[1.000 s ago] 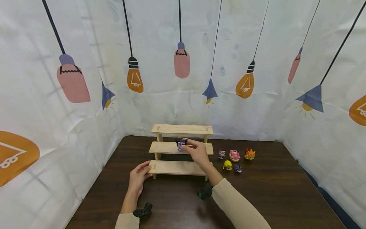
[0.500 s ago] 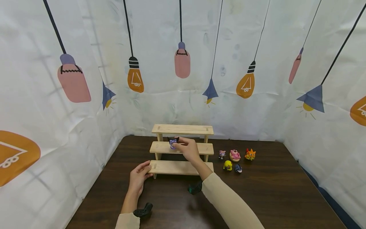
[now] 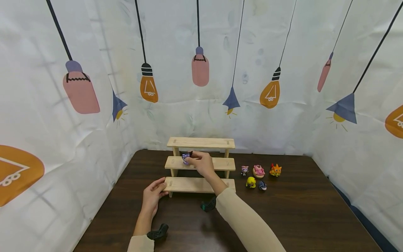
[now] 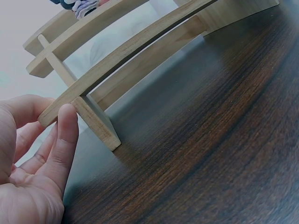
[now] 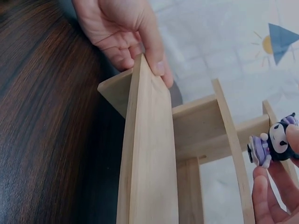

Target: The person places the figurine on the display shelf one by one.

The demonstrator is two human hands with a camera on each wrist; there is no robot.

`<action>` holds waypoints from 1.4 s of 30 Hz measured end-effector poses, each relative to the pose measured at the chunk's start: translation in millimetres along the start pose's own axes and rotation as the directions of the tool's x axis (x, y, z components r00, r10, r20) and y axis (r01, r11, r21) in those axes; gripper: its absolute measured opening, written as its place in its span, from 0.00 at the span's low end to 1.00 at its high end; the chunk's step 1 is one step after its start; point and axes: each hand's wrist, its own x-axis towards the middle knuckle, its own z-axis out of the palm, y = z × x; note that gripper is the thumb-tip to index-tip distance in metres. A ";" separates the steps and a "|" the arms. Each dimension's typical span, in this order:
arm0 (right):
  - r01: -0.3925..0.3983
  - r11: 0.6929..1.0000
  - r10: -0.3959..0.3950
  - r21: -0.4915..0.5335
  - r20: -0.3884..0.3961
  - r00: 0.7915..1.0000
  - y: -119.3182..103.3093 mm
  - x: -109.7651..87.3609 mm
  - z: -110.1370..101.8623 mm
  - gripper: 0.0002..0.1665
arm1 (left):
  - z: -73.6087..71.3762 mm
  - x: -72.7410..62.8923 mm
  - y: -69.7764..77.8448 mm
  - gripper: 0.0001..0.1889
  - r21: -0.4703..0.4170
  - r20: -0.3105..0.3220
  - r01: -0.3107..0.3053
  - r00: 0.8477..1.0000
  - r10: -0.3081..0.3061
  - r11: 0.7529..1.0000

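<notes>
A three-step wooden display stand (image 3: 198, 184) stands at the back of the table. My left hand (image 3: 151, 197) pinches the left end of its lowest shelf, with thumb and fingers on either face of the board in the left wrist view. My right hand (image 3: 203, 163) holds a small purple, black and white figurine (image 3: 186, 158) by its head, over the left part of the middle shelf (image 3: 220, 163). In the right wrist view the figurine (image 5: 268, 145) has a black hood, a white face and a purple dress, with its base close to the shelf board.
Right of the stand several figurines sit on the dark table (image 3: 302, 210): a pink and white one (image 3: 244, 170), a pink one on a ring (image 3: 258, 171), an orange spiky one (image 3: 275, 170), a yellow one (image 3: 250, 182) and a grey-blue one (image 3: 262, 185). A printed curtain (image 3: 176, 119) surrounds the table.
My right hand has carried the figurine leftward along the middle shelf, toward its left end. My left hand has kept its grip on the lowest shelf, and the stand has stayed put.
</notes>
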 end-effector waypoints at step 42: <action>0.043 0.997 -0.046 -0.057 -0.050 0.998 -2.1 4.0 18.8 0.23 | 1.7 -1.0 2.2 0.22 -0.005 -0.008 0.008 1.000 -0.008 1.000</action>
